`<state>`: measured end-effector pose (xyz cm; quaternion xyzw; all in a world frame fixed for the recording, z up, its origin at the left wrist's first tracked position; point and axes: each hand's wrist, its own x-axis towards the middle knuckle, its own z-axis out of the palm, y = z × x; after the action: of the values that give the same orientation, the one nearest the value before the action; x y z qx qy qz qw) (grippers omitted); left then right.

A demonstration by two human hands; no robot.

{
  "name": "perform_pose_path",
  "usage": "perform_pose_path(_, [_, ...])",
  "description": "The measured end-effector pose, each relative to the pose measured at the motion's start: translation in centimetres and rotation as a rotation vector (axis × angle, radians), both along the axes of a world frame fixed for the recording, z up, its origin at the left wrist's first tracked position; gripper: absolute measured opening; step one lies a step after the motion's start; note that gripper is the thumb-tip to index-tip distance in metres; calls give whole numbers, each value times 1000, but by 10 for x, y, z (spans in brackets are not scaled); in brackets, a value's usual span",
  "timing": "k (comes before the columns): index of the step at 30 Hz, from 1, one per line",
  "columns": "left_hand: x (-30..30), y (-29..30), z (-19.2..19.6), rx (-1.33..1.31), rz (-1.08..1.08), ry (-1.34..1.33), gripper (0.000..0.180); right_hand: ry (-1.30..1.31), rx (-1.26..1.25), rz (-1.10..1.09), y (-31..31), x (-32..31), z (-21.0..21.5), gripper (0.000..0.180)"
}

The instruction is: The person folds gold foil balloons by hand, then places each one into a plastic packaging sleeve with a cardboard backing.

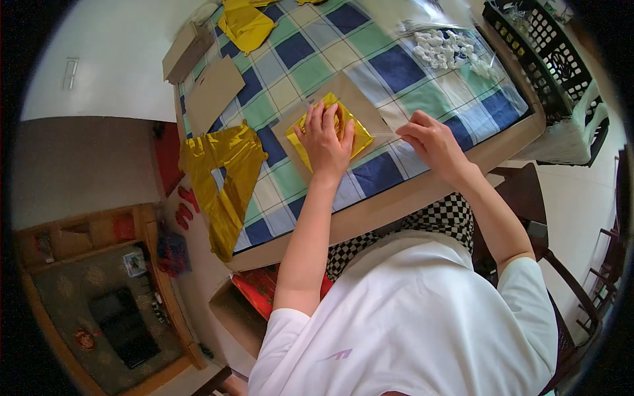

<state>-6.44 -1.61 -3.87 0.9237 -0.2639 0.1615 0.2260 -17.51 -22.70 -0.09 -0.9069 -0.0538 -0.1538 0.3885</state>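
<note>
A folded piece of shiny gold foil (360,139) lies on a square of brown cardboard (345,84), inside what looks like a clear plastic bag (383,134). My left hand (325,140) rests on top of the foil, fingers spread and slightly bent. To the right, my right hand (432,143) is closed in a pinch on the edge of the clear bag, pulled out from the cardboard. An unfolded gold foil balloon (228,171), flat and uninflated, hangs over the table's left edge. More gold foil (244,26) lies at the far left.
A checked blue, green and white cloth (396,69) covers the table. At the left are a loose cardboard sheet (214,92) and a cardboard box (187,53). White crumpled strips (446,49) and clear bags (422,14) lie far right, near a black basket (545,63).
</note>
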Motion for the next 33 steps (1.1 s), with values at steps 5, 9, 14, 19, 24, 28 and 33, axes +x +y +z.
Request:
perform_pose_path(5, [-1, -1, 0, 3, -3, -1, 43, -15, 15, 83, 1, 11, -4, 14])
perform_pose_path(9, [0, -1, 1, 3, -10, -3, 42, -42, -7, 126, 8, 23, -8, 15])
perform_pose_path(14, [-1, -1, 4, 36, 13, -25, 41, -27, 84, 134, 4, 20, -8, 14])
perform_pose_path(19, [0, 0, 3, 20, -8, -2, 42, 34, 150, 201, -9, 21, 1, 10])
perform_pose_path(24, [-1, 0, 3, 7, -42, 37, 43, 88, 101, 337, -19, 32, 4, 7])
perform_pose_path(28, [-2, -2, 4, 24, -32, 43, 43, 50, 121, 273, -9, 32, -4, 6])
perform_pose_path(33, [-3, -2, 5, 22, -22, 40, 43, 57, 92, 319, -21, 26, 1, 5])
